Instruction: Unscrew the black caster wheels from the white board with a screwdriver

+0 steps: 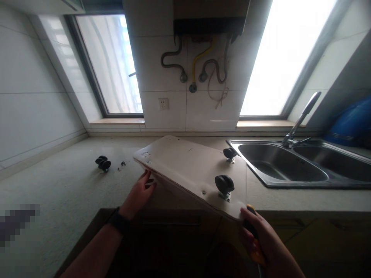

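Note:
A cream board [182, 166] is tilted above the counter, with two black caster wheels [224, 185] fixed on its upper face. My left hand [139, 195] grips the board's near left edge from below, fingers curled round it. My right hand [261, 239] is closed round a screwdriver with a yellow and black handle [252, 231] and also props up the board's near right corner. A loose black caster [102, 163] and a few small screws [121, 165] lie on the counter to the left of the board.
A double steel sink [292, 164] with a tap [301, 117] is set in the counter at the right. A blue bag [350, 121] sits behind it. Windows, a wall socket [164, 103] and hoses under a heater are at the back.

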Action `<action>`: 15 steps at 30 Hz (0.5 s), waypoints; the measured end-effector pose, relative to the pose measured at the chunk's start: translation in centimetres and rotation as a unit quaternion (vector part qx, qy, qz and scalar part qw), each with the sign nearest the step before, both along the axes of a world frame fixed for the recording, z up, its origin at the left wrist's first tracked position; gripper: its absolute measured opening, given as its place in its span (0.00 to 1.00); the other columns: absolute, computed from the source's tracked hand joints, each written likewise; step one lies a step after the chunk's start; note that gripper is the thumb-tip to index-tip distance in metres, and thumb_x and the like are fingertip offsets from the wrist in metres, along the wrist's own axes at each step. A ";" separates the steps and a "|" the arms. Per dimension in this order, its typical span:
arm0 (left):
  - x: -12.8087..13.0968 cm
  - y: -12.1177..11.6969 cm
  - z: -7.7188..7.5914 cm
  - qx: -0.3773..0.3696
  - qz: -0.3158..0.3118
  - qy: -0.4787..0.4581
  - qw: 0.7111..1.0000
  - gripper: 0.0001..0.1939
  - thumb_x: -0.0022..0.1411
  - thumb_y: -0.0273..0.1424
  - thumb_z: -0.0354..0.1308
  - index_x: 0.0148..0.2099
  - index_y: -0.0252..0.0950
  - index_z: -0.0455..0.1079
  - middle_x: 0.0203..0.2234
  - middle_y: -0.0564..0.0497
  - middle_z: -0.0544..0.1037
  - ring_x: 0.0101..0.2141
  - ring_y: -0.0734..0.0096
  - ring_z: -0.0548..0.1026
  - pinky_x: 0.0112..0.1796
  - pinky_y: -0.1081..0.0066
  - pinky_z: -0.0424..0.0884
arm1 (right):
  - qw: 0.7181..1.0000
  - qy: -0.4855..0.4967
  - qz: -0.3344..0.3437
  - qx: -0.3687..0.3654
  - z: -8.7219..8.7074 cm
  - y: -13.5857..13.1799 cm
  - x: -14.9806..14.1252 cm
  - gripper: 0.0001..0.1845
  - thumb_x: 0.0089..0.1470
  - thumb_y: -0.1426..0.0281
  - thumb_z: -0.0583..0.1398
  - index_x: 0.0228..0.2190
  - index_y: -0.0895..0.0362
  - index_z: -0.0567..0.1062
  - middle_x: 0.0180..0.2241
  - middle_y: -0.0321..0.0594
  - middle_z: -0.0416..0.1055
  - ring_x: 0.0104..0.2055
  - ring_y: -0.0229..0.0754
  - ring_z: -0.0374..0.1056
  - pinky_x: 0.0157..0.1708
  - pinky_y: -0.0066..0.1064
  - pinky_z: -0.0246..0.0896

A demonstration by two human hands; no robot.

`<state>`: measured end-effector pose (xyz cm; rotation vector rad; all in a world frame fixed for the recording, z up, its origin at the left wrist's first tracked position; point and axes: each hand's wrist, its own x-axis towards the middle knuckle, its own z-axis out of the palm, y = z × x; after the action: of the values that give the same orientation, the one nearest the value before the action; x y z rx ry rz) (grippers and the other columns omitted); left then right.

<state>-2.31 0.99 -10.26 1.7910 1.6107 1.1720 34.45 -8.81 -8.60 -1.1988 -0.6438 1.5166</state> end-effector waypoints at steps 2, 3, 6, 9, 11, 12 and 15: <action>-0.7 1.9 -0.5 0.022 0.011 0.087 0.996 0.35 0.66 0.37 0.54 0.71 0.31 0.56 0.67 0.32 0.62 0.50 0.53 0.79 0.51 0.55 0.75 | 1.000 0.005 0.013 -0.011 -0.4 -0.6 -1.2 0.28 0.47 0.50 0.70 0.29 0.54 0.61 0.14 0.24 0.57 0.13 0.25 0.48 0.14 0.17 0.39; -0.9 2.8 -0.8 0.031 0.019 0.112 0.993 0.35 0.65 0.36 0.54 0.71 0.31 0.56 0.65 0.32 0.64 0.51 0.52 0.78 0.52 0.54 0.74 | 1.000 0.004 0.018 -0.014 -0.5 -0.8 -1.8 0.29 0.46 0.49 0.70 0.29 0.54 0.61 0.14 0.24 0.57 0.13 0.25 0.49 0.14 0.17 0.40; -1.3 4.8 -2.1 0.048 0.053 0.147 0.986 0.39 0.62 0.33 0.58 0.72 0.29 0.53 0.59 0.30 0.69 0.55 0.46 0.73 0.57 0.47 0.66 | 0.999 0.001 0.038 -0.019 -0.6 -1.3 -4.1 0.30 0.45 0.48 0.71 0.30 0.54 0.61 0.14 0.25 0.57 0.14 0.27 0.51 0.15 0.19 0.43; -1.2 5.7 -3.1 0.063 0.082 0.162 0.981 0.38 0.63 0.34 0.58 0.72 0.30 0.54 0.56 0.32 0.70 0.57 0.44 0.69 0.60 0.44 0.61 | 0.999 0.011 0.040 -0.021 -0.3 -1.6 -6.5 0.31 0.46 0.49 0.70 0.31 0.54 0.60 0.16 0.25 0.58 0.16 0.26 0.51 0.16 0.19 0.44; -1.2 5.8 -3.5 0.073 0.090 0.164 0.980 0.34 0.66 0.36 0.56 0.71 0.32 0.57 0.55 0.34 0.70 0.57 0.47 0.69 0.59 0.46 0.61 | 0.999 0.028 0.023 -0.014 -0.1 -1.7 -8.0 0.32 0.44 0.49 0.71 0.31 0.53 0.59 0.16 0.24 0.58 0.17 0.26 0.51 0.17 0.18 0.43; -1.2 5.8 -3.6 0.078 0.090 0.163 0.979 0.32 0.67 0.36 0.55 0.70 0.32 0.59 0.55 0.35 0.71 0.56 0.48 0.69 0.59 0.48 0.62 | 0.999 0.037 0.015 -0.009 0.0 -1.7 -8.8 0.33 0.43 0.49 0.72 0.31 0.53 0.59 0.16 0.24 0.58 0.17 0.26 0.51 0.17 0.19 0.44; -1.5 5.7 -3.5 0.091 0.088 0.157 0.979 0.27 0.69 0.36 0.52 0.67 0.33 0.64 0.54 0.37 0.72 0.54 0.51 0.69 0.59 0.50 0.63 | 0.999 0.052 0.006 -0.002 0.0 -1.6 -10.8 0.35 0.40 0.48 0.73 0.32 0.53 0.59 0.16 0.24 0.58 0.17 0.27 0.51 0.16 0.19 0.44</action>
<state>-3.81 6.68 -13.80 2.0691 1.9282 1.1918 23.62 -10.43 -8.58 -1.1141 -0.5801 1.5800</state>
